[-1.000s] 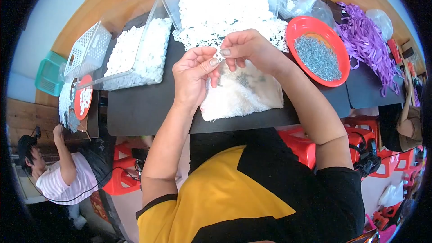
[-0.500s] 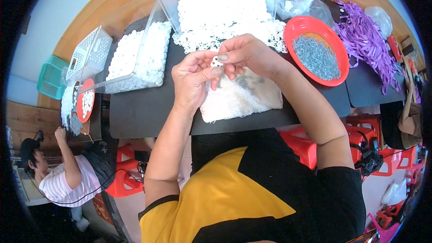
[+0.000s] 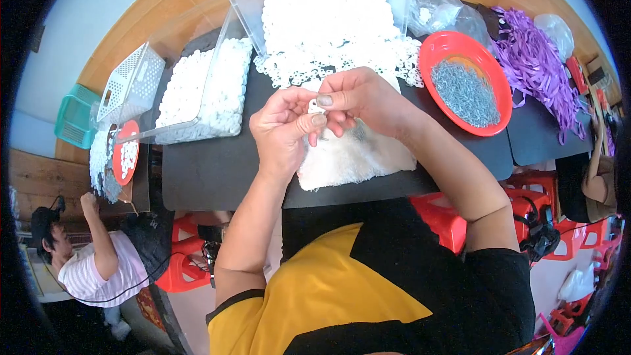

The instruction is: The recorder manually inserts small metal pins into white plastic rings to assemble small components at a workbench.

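Above the dark table, my left hand [image 3: 281, 121] pinches a small white plastic piece [image 3: 316, 106] with holes in it. My right hand [image 3: 361, 97] meets it from the other side, thumb and fingers pressed together at the piece's upper edge. Whether a screw or pin sits between the right fingertips is hidden. Beneath both hands a whitish cloth [image 3: 355, 165] lies on the table, with a greyish patch partly covered by the right hand. Many loose white plastic pieces [image 3: 289, 73] are spread just beyond the fingers, spilling from a clear bin [image 3: 402, 0].
Right of the hands is a red dish [image 3: 444, 43] of small silvery screws or pins [image 3: 463, 92], then purple ribbons [image 3: 536, 59]. On the left stands a clear box [image 3: 220, 46] of white parts. A co-worker [image 3: 105, 260] sits at far left; another person's arm [image 3: 595, 171] shows at far right.
The whole view has shifted slightly, so the table sits a little lower. Both hands keep their pinch, and the white piece appears turned, with less of its face showing.
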Demonstrator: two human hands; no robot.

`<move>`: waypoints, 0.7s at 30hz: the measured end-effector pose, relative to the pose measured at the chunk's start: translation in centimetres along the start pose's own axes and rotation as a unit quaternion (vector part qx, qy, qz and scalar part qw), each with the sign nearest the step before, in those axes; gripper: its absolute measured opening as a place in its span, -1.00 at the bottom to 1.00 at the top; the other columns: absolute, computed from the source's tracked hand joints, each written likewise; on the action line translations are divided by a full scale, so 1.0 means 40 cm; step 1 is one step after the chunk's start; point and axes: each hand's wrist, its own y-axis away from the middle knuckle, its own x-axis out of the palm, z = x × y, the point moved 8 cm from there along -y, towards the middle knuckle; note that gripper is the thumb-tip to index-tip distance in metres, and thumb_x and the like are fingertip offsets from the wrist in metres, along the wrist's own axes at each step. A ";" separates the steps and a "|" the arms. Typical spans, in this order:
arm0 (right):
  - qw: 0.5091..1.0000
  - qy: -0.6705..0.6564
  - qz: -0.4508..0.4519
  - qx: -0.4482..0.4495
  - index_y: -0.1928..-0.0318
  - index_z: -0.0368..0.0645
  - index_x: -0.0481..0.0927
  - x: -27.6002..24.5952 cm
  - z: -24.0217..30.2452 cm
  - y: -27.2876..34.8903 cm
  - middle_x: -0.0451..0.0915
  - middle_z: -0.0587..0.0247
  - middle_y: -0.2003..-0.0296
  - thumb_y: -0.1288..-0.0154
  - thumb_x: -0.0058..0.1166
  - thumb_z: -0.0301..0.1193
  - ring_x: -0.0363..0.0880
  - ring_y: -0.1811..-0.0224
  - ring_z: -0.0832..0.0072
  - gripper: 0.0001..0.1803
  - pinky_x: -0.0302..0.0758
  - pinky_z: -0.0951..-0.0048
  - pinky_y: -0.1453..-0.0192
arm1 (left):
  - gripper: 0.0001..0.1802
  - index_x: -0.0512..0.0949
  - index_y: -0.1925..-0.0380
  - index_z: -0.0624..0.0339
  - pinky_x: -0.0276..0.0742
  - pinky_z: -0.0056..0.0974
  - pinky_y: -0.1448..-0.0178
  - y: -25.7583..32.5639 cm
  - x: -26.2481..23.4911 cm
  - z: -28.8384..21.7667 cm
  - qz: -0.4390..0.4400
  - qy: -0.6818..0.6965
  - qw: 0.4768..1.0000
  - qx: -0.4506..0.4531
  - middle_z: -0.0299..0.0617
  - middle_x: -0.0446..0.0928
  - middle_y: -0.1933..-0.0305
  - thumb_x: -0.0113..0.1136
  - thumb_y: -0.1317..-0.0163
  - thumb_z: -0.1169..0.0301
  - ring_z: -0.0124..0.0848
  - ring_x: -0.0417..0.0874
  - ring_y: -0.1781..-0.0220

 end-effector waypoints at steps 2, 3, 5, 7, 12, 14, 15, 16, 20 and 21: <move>1.000 0.001 -0.007 -0.001 0.43 -0.24 0.53 0.005 0.002 0.004 0.50 0.32 0.61 -0.31 0.07 -0.38 0.48 0.61 0.60 -0.79 0.28 0.64 0.53 | -0.74 0.53 0.21 0.43 0.38 -0.47 0.51 0.005 0.005 -0.005 -0.002 -0.002 1.000 0.002 -0.05 0.61 0.39 0.32 -0.08 0.64 -0.47 0.55 0.51; 1.000 -0.005 -0.001 -0.004 0.44 -0.24 0.52 0.010 0.007 0.007 0.49 0.33 0.62 -0.31 0.08 -0.38 0.47 0.61 0.61 -0.78 0.26 0.64 0.53 | -0.75 0.53 0.23 0.41 0.37 -0.48 0.52 0.008 0.004 -0.006 -0.003 -0.005 1.000 0.004 -0.06 0.61 0.40 0.33 -0.08 0.63 -0.48 0.54 0.52; 1.000 -0.013 0.004 -0.005 0.46 -0.23 0.51 0.015 0.010 0.009 0.48 0.34 0.62 -0.30 0.09 -0.38 0.45 0.62 0.61 -0.78 0.24 0.64 0.54 | -0.76 0.53 0.24 0.40 0.36 -0.48 0.52 0.011 -0.005 0.001 -0.005 -0.013 1.000 0.005 -0.07 0.61 0.41 0.33 -0.07 0.62 -0.49 0.53 0.53; 0.999 -0.030 0.009 0.011 0.48 -0.22 0.50 0.019 0.000 0.012 0.46 0.35 0.63 -0.29 0.12 -0.36 0.45 0.62 0.61 -0.76 0.21 0.64 0.55 | -0.76 0.53 0.25 0.39 0.36 -0.48 0.52 0.012 -0.010 0.009 -0.007 -0.021 1.000 0.003 -0.08 0.60 0.42 0.34 -0.07 0.61 -0.51 0.52 0.55; 0.997 -0.071 0.032 0.009 0.47 -0.22 0.50 0.027 -0.020 0.010 0.47 0.35 0.63 -0.27 0.16 -0.30 0.45 0.63 0.61 -0.73 0.20 0.65 0.57 | -0.78 0.52 0.28 0.39 0.32 -0.50 0.54 0.013 -0.013 0.011 -0.024 -0.004 1.000 -0.001 -0.11 0.59 0.44 0.34 -0.07 0.62 -0.54 0.49 0.58; 0.998 -0.060 0.027 0.022 0.46 -0.23 0.51 0.028 -0.015 0.003 0.48 0.34 0.63 -0.29 0.14 -0.30 0.45 0.63 0.61 -0.73 0.20 0.66 0.57 | -0.78 0.52 0.28 0.39 0.32 -0.50 0.54 0.007 -0.025 0.018 -0.031 -0.012 0.999 0.003 -0.11 0.59 0.44 0.33 -0.08 0.63 -0.54 0.49 0.58; 0.999 -0.035 0.022 0.006 0.44 -0.23 0.52 0.020 -0.020 -0.008 0.49 0.34 0.62 -0.32 0.10 -0.29 0.45 0.63 0.61 -0.73 0.21 0.66 0.55 | -0.79 0.52 0.28 0.40 0.32 -0.50 0.55 0.005 -0.031 0.017 -0.037 -0.019 0.999 0.010 -0.11 0.59 0.44 0.32 -0.08 0.63 -0.54 0.49 0.58; 1.000 -0.024 0.008 0.004 0.44 -0.22 0.53 0.007 -0.022 -0.014 0.49 0.35 0.62 -0.35 0.07 -0.29 0.45 0.63 0.62 -0.73 0.22 0.65 0.55 | -0.80 0.52 0.28 0.40 0.33 -0.50 0.55 0.002 -0.030 0.020 -0.064 -0.021 0.998 -0.004 -0.12 0.59 0.43 0.31 -0.09 0.64 -0.53 0.49 0.58; 0.992 0.098 -0.065 -0.048 0.34 -0.20 0.60 0.000 0.028 -0.011 0.47 0.42 0.63 -0.39 0.00 -0.31 0.44 0.57 0.70 -0.75 0.25 0.63 0.48 | -0.80 0.55 0.27 0.41 0.37 -0.48 0.56 0.022 -0.026 -0.123 -0.145 -0.095 0.983 0.063 -0.12 0.58 0.41 0.26 -0.05 0.69 -0.49 0.52 0.59; 0.982 0.147 -0.085 -0.077 0.30 -0.20 0.62 -0.019 0.037 -0.008 0.46 0.44 0.64 -0.36 0.04 -0.29 0.42 0.55 0.73 -0.77 0.24 0.64 0.45 | -0.76 0.56 0.25 0.42 0.36 -0.47 0.60 0.031 -0.011 -0.202 -0.143 -0.133 0.975 0.103 -0.12 0.58 0.40 0.26 -0.01 0.69 -0.47 0.53 0.60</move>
